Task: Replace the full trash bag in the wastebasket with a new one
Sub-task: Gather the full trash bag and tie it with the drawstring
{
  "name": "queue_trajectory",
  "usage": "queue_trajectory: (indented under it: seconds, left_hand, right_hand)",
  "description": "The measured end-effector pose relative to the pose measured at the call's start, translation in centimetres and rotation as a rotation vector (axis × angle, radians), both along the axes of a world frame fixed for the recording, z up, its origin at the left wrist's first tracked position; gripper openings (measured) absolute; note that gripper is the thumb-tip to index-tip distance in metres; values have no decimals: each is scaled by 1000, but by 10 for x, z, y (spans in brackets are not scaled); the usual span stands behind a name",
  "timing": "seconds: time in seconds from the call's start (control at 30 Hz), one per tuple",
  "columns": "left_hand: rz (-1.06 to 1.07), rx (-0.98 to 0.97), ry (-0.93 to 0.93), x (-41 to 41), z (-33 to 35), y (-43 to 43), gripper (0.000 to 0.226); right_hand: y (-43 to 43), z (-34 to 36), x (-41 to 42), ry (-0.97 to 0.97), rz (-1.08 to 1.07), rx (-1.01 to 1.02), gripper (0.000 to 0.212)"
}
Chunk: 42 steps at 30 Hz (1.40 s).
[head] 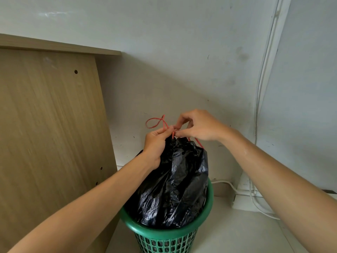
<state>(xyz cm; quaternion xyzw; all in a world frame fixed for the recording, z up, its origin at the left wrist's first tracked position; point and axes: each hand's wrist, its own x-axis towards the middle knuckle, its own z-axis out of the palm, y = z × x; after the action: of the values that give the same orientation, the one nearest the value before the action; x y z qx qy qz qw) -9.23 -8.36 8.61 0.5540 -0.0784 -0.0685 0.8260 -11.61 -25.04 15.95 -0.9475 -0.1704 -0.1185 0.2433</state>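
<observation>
Green wastebasket (206,210); black bag (175,187); left hand (155,145), right hand (198,126) both pinching red drawstring (155,121)

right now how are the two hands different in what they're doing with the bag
The left hand is closed around the gathered neck of the black trash bag, lying against the plastic; the right hand sits higher and touches only the red drawstring. The left hand grips with a full fist, while the right hand pinches with its fingertips. Both work at the bag's top, above the green wastebasket.
</observation>
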Motion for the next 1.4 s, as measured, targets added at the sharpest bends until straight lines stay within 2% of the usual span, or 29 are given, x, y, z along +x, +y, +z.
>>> queue_trajectory:
  seconds: [0.1,0.17,0.3,0.4,0.47,0.53,0.63,0.7,0.8,0.9,1.03,1.13,1.23,1.33,1.4]
  left_hand:
    - [60,-34,31,5,0,-1,15]
    - [17,-15,53,7,3,3,25]
    - [-99,-4,78,8,7,9,46]
    - [-136,3,64,10,11,10,53]
    - [-123,54,54,11,13,9,47]
    - [-96,86,1,13,14,9,32]
    - [-73,-1,-28,16,17,11,21]
    - [-52,-41,-20,15,19,11,21]
    - [-20,44,-74,16,21,11,12]
    - [-91,166,-180,14,28,14,7]
    - [-354,333,-263,14,43,19,35]
    - [-470,425,-252,14,48,20,39]
    - [-482,386,-278,10,47,19,42]
    - [-566,252,-194,6,49,20,57]
    - [-574,266,-229,7,50,23,58]
  right_hand:
    - [-3,-5,2,110,20,48,24]
    - [-5,-8,1,173,28,80,26]
    - [-10,-9,3,184,41,64,19]
    - [-12,-8,2,143,34,86,16]
    - [-15,-4,2,75,21,106,19]
    - [-17,0,1,62,45,139,21]
    - [-21,3,-5,102,91,230,23]
    - [-25,8,-6,121,85,232,18]
    - [-32,20,-8,150,113,238,9]
    - [-33,33,-15,51,122,275,11]
    - [-21,45,-18,-127,145,181,15]
    - [-7,48,-19,-188,163,135,16]
    - [2,47,-18,-259,154,140,16]
    - [2,46,-15,-292,103,136,17]
    - [-1,45,-13,-284,85,147,18]
